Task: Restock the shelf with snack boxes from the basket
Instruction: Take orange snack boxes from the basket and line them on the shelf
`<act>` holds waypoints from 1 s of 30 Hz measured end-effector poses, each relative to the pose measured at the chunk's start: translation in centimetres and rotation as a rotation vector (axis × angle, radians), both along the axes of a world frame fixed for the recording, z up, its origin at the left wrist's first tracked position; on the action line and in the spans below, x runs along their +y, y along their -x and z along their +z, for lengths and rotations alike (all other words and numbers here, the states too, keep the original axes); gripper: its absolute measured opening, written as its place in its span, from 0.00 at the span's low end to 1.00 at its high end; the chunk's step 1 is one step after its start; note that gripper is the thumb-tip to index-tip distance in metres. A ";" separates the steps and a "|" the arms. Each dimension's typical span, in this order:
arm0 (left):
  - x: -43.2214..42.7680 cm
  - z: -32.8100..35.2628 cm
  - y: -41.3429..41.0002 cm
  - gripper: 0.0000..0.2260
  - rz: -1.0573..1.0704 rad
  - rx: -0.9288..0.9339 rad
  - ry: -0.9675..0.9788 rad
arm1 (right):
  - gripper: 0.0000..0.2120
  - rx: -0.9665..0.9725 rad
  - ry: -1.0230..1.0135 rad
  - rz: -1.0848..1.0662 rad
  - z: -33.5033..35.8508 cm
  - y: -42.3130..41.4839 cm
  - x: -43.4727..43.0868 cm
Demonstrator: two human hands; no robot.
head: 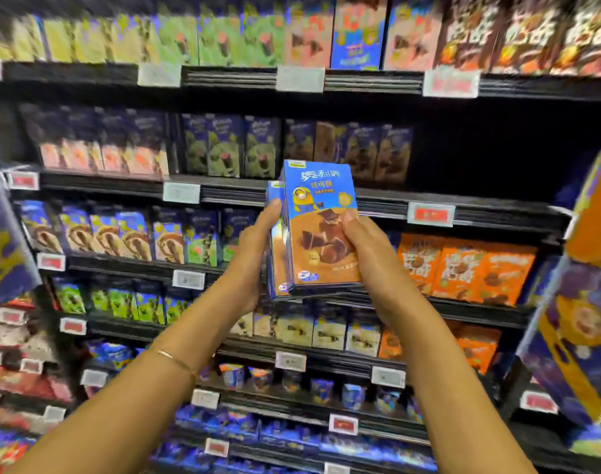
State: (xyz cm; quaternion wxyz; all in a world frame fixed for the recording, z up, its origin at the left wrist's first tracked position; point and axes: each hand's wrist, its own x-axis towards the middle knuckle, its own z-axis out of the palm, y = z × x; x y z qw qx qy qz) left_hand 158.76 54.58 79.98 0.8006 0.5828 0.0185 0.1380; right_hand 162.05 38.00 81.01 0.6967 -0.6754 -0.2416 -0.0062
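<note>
shelving [377, 85] fills the frame, black tiers from top to bottom, each lined with blurred rows of upright cartons. orange packs [463, 268] sit at mid-right. at the centre of the frame, in front of the middle tiers, two blue-and-brown snack boxes [321, 230] are held upright, one tucked behind the other. the left hand [254, 248] lays straight fingers along their left side. the right hand [367, 248] grips the front box, thumb curled over its face. a thin bracelet [176, 362] circles the left wrist at lower left. price tags [430, 213] hang on the rails.
</note>
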 end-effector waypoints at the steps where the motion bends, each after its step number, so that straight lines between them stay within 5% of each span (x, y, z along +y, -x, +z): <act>1: 0.5 0.7 -0.5 0.46 0.041 -0.011 -0.010 | 0.16 -0.015 0.004 -0.007 0.7 -0.4 0.5; 4: 2.4 2.7 -2.8 0.57 0.064 -0.103 0.007 | 0.18 -0.049 -0.003 -0.038 2.4 -1.7 2.4; 8: 5.7 5.5 -6.3 0.42 -0.015 -0.205 -0.056 | 0.27 -0.052 -0.101 -0.034 4.5 -4.2 4.9; 16: 11.5 8.5 -11.7 0.27 0.079 -0.275 -0.084 | 0.14 0.027 -0.259 0.014 6.5 -9.9 8.4; 21: 13.5 9.4 -13.7 0.22 0.070 -0.305 0.013 | 0.16 0.102 -0.367 -0.019 6.3 -13.8 7.9; 26: 14.9 9.1 -15.2 0.24 0.018 -0.307 0.091 | 0.19 0.036 -0.207 -0.206 6.7 -19.3 8.0; 30: 15.7 9.2 -16.1 0.25 0.032 -0.317 0.100 | 0.10 0.025 -0.086 -0.322 7.1 -24.5 9.3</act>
